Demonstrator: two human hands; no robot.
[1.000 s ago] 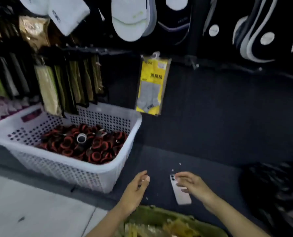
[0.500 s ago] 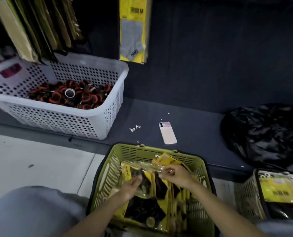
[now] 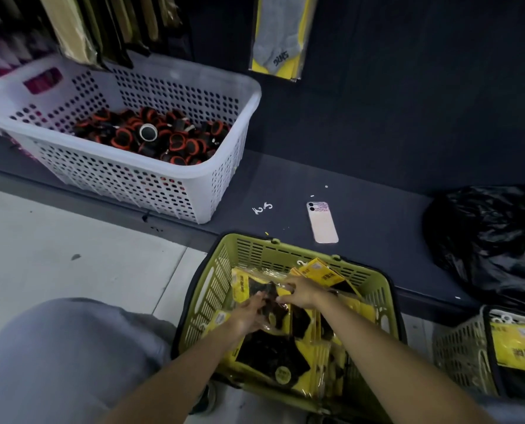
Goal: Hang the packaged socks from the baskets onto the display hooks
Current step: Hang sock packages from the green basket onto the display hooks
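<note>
Lower centre, in the green basket [image 3: 285, 246]; left hand [image 3: 249, 315] and right hand [image 3: 301, 293] both pinch one black-sock packet [image 3: 268, 289], fingers curled.

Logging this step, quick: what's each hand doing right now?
Left hand: on a sock pack in the basket; grip cannot be told.
Right hand: pinches the same sock pack.

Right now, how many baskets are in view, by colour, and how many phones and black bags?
White basket: 1
Green basket: 1
Beige basket: 1
Phone: 1
Black bag: 1
Total: 5
</note>
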